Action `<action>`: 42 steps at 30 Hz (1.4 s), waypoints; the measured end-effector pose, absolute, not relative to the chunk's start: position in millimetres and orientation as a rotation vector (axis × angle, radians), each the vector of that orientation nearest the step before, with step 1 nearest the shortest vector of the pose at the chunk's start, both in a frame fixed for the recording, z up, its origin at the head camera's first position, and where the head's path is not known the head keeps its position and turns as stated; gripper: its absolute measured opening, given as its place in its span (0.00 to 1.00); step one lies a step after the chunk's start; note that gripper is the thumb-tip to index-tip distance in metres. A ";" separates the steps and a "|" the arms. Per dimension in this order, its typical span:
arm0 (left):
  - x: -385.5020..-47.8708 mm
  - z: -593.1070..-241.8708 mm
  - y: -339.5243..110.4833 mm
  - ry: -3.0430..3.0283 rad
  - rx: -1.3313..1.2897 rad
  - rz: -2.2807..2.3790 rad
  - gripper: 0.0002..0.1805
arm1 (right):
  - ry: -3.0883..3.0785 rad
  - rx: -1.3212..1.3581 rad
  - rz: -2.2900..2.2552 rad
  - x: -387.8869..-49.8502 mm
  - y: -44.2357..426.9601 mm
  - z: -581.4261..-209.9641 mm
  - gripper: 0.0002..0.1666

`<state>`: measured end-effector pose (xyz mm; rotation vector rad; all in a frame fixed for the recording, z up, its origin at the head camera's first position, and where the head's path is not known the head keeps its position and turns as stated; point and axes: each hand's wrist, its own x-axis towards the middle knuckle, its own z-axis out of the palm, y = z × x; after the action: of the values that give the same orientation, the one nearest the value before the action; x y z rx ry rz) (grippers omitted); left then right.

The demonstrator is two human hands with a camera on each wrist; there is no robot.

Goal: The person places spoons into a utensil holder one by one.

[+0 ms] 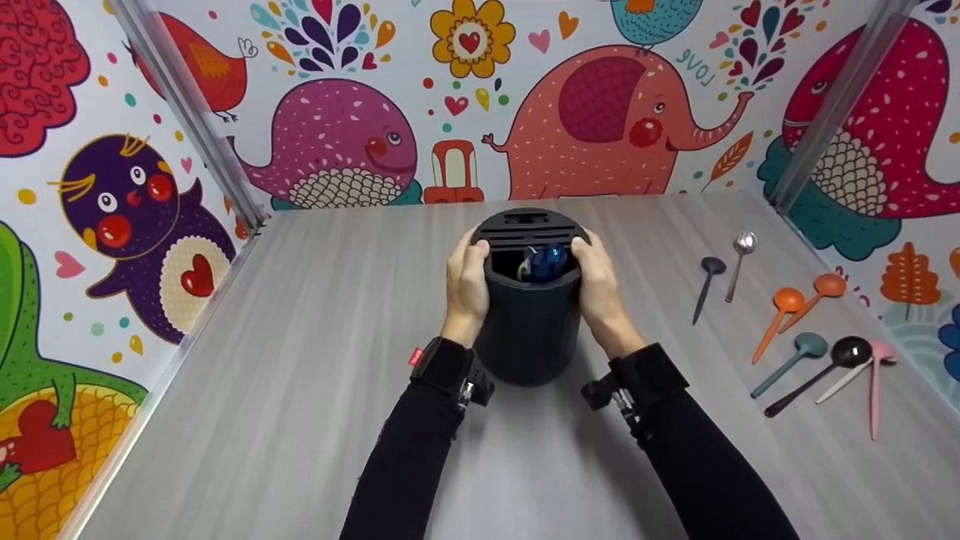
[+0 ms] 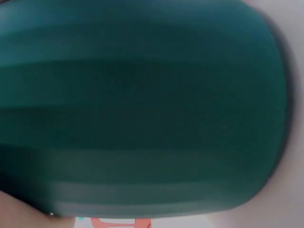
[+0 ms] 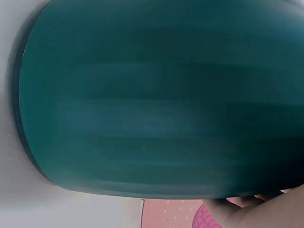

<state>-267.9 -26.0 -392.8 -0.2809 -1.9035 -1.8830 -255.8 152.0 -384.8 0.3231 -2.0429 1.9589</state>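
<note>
A dark green, ribbed, round utensil holder (image 1: 529, 330) with a black slotted top (image 1: 517, 225) is between my two hands. My left hand (image 1: 466, 281) grips its left side near the rim, thumb at the top edge. Opposite it, my right hand (image 1: 600, 292) grips the right side in the same way. Inside the front opening shows a shiny blue object (image 1: 546, 262), whose kind I cannot tell. Both wrist views are filled by the holder's green wall (image 2: 142, 104), with a bit of the right hand's fingers (image 3: 232, 209) at the lower edge of the right wrist view.
To the right on the grey table (image 1: 322, 337) lie several ladles and spoons: a metal spoon (image 1: 745, 244), a dark ladle (image 1: 711, 267), orange ones (image 1: 787, 300), a teal one (image 1: 810, 345), a black one (image 1: 850, 351) and a pink one (image 1: 876, 375). Printed panels (image 1: 465, 112) border the table.
</note>
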 end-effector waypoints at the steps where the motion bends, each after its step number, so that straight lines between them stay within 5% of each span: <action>1: -268.1 -392.2 -25.5 -1.916 -0.267 -1.886 0.28 | -2.049 0.317 1.955 -255.5 153.4 -384.9 0.30; 19: -268.4 -394.7 -48.4 -1.922 -0.198 -1.893 0.27 | -2.362 0.178 1.902 -254.4 180.0 -384.0 0.35; 29: -268.0 -392.5 -44.1 -1.892 -0.269 -1.942 0.27 | -2.852 -0.058 1.066 -264.7 276.8 -408.7 0.40; 36: -267.6 -390.9 -37.6 -1.933 -0.319 -1.962 0.28 | -2.885 -0.208 0.508 -260.1 346.6 -424.9 0.34; 42: -270.2 -391.0 -31.5 -1.926 -0.352 -1.961 0.28 | -3.052 -0.531 0.472 -250.3 390.9 -418.7 0.54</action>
<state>-270.2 -31.5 -391.0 -0.3519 -1.9265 -1.9605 -250.3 390.9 -418.7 -0.5313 -3.0519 0.4719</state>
